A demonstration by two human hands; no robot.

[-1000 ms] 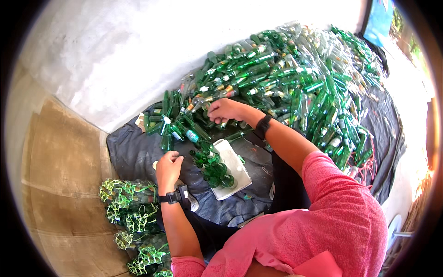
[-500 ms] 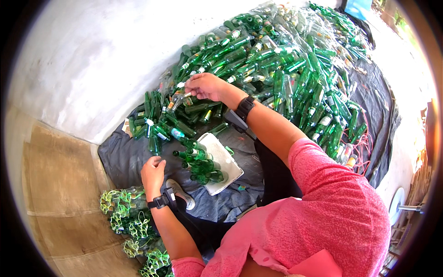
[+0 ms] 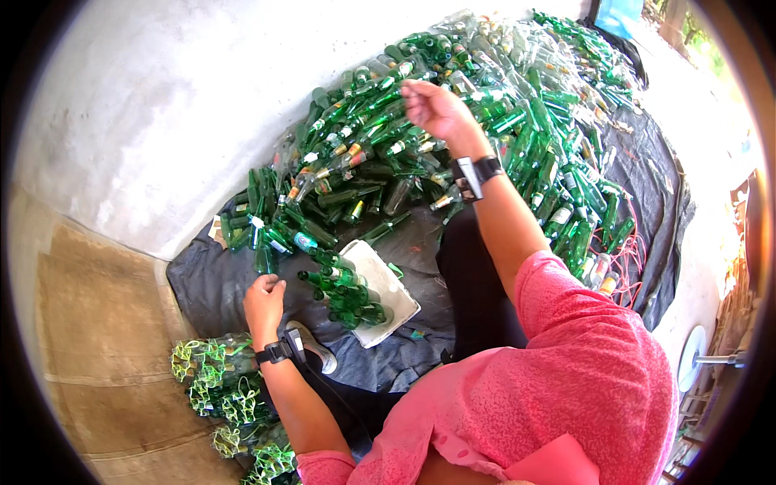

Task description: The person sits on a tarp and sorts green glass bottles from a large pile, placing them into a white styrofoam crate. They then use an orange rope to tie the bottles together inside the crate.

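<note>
1. One bare left hand [image 3: 264, 305], fingers bent, is at the lower end of a green glass bottle [image 3: 265, 261]; whether they touch, I cannot tell.
2. The bare right hand [image 3: 434, 111], fingers curled, is over a large heap of green and clear glass bottles [image 3: 388, 133]; whether it grasps one, I cannot tell.
3. A cluster of upright green glass bottles [image 3: 347, 297] is at the left side of a shallow white rectangular tray [image 3: 402, 311], on a crumpled dark sheet [image 3: 214, 279].
4. Bottle bundles with yellow-green strips [image 3: 242, 404] lie beside the left forearm.
</note>
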